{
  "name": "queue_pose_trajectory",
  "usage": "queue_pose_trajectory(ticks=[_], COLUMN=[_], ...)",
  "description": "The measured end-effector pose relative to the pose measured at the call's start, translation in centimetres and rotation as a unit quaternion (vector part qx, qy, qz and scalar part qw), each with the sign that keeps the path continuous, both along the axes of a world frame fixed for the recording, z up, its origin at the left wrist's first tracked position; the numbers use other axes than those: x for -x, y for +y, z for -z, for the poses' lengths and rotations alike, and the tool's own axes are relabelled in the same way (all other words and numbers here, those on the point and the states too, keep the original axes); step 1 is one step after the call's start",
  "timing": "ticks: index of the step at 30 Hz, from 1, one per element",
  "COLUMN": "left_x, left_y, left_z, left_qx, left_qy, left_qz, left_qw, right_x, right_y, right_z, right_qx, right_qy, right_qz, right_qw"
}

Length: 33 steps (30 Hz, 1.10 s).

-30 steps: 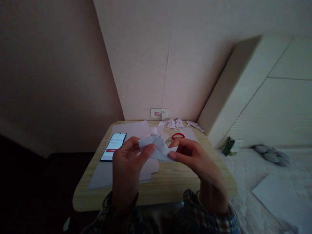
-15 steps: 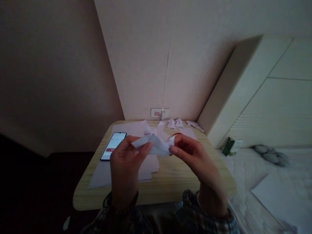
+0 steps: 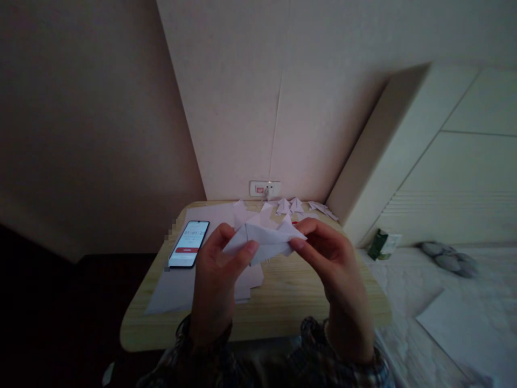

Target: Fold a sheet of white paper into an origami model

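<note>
A folded piece of white paper (image 3: 269,240) is held up above the table between both hands. My left hand (image 3: 218,272) pinches its left end, thumb on the near face and fingers behind. At the right tip, my right hand (image 3: 329,253) grips the paper between thumb and fingertips. A crease runs down the left part of the folded paper, and pointed flaps rise along its top. Something red shows only in part behind my right fingers.
On the wooden table (image 3: 291,318) lie a lit phone (image 3: 189,244) and white paper sheets (image 3: 173,291). Several folded paper pieces (image 3: 297,206) rest along the back edge, below a wall socket (image 3: 265,188). On the bed to the right are a green box (image 3: 378,244) and another sheet (image 3: 464,334).
The folded paper has been turned and flattened, so its near face shows broader. My left hand has shifted right; my right fingers now hold the paper's pointed right tip.
</note>
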<state>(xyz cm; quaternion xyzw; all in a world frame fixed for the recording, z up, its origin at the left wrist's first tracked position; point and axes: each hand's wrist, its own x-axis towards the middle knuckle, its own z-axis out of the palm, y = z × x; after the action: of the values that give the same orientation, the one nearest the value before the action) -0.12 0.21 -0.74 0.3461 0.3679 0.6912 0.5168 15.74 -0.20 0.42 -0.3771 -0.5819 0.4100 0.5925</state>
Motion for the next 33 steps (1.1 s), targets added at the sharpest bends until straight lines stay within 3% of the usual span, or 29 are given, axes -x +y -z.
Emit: queue_pose_trajectory(ticks=[7,14,18,25,28,32,33], left_x=[0.6,1.1,1.6,2.1,1.9,0.8,0.6], left_y=[-0.1,0.4,0.6,0.3,0.0,-0.4,-0.4], left_z=[-0.4,0.2,0.4,0.5,0.2,-0.3,-0.3], left_qx=[0.003,-0.047,-0.065,-0.023,-0.051,-0.046,-0.039], left_qy=[0.072,0.204,0.262,0.284,0.274,0.164,0.137], left_qz=[0.096,0.092,0.090,0.162,0.145,0.024,0.017], left_qw=[0.993,0.973,0.959,0.945,0.949,0.985,0.990], right_x=[-0.2,-0.3,-0.6,-0.9,-0.4,0.1,0.1], right_y=[-0.1,-0.3,-0.3,-0.2,-0.2,-0.2,-0.1], right_z=[0.2,0.2,0.0,-0.1,0.1,0.3,0.3], right_qx=[-0.005,-0.043,-0.074,-0.146,-0.134,-0.077,-0.064], right_qy=[-0.027,-0.115,-0.167,-0.228,-0.177,-0.046,-0.036], right_qz=[0.065,0.105,0.107,0.081,0.066,0.067,0.060], right_qw=[0.997,0.987,0.977,0.959,0.973,0.994,0.995])
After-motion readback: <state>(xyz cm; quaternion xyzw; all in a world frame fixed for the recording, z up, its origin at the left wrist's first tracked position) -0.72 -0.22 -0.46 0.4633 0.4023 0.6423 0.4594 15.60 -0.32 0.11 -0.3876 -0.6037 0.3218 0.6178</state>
